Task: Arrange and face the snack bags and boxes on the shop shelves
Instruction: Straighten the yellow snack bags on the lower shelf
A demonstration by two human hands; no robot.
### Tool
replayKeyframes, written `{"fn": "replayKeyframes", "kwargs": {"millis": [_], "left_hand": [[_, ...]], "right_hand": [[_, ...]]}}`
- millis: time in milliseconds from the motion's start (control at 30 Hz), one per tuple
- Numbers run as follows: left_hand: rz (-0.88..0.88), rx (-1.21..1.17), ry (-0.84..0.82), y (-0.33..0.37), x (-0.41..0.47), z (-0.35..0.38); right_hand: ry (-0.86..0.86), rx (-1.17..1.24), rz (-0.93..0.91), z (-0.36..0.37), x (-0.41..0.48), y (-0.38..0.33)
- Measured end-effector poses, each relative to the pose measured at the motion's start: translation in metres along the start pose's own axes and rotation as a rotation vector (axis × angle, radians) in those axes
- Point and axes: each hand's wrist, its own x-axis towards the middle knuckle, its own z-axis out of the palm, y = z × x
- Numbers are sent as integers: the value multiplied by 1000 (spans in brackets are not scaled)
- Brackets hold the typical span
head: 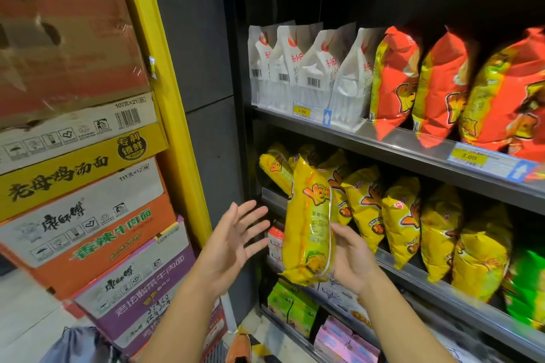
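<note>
1. Head view, hands: our right hand (351, 256) has its grip clamped on the lower right edge of a yellow bag (309, 224), held upright. The fingers go behind the pack, so we can't tell how many are on it. Our left hand (236, 239) is just beside the bag, not touching, grip apart, fingers spread, holding nothing.
2. Head view, the bag's place: it's in the air in front of the left end of the middle shelf (413, 277), not on it yet. Behind it a row of yellow bags (401, 221) stands on that shelf, w/ one slumped bag (275, 169) leaning at the far left rear.
3. Head view, the rest: the upper shelf (398, 141) carries white bags (298, 68) & orange-red bags (436, 88). Lower down are green boxes (292, 306) & pink boxes (342, 342). Stacked cartons (88, 215) stand on the left.
4. Risk, as we judge it: a one-handed hold low on a puffy, slick pack means the top may tip fwd or the bag may slip out, esp. if the left hand doesn't steady it.
5. Risk: pushing it into the left end could shove the slumped bag further back or nudge its neighbours askew, maybe off the lip onto the boxes below.
6. Risk: too hard a squeeze may crush the contents, or the bag may settle side-on w/ its front not facing out.
</note>
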Motion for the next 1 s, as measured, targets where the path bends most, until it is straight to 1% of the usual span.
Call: {"fn": "replayKeyframes", "kwargs": {"millis": [67,233,300,367,433,533,600,667,767,833,933,1000], "left_hand": [[22,128,-1,-1,0,1],[109,629,-115,-10,1,-3],[188,742,-116,-12,1,-6],[287,834,-103,-13,2,-9],[339,892,-77,-13,2,-12],[373,921,-49,-12,3,-14],[365,905,-53,-9,2,-13],[326,839,-71,-5,3,-11],[238,669,-79,2,3,-5],[162,561,-39,8,3,4],[-14,458,43,17,4,21],[-122,396,79,22,7,27]], "right_hand": [[10,-79,-22,2,2,0],[19,-505,-148,13,1,3],[70,-705,-194,17,1,3],[85,-895,-249,20,1,1],[62,-974,-320,21,1,1],[53,-985,-347,27,-1,-2],[64,-991,-287,30,-2,-7],[65,-968,-217,30,-3,-13],[44,-806,-160,33,-4,-22],[48,-713,-95,39,-1,-24],[81,-564,46,51,5,-30],[107,-519,118,60,6,-36]]}}
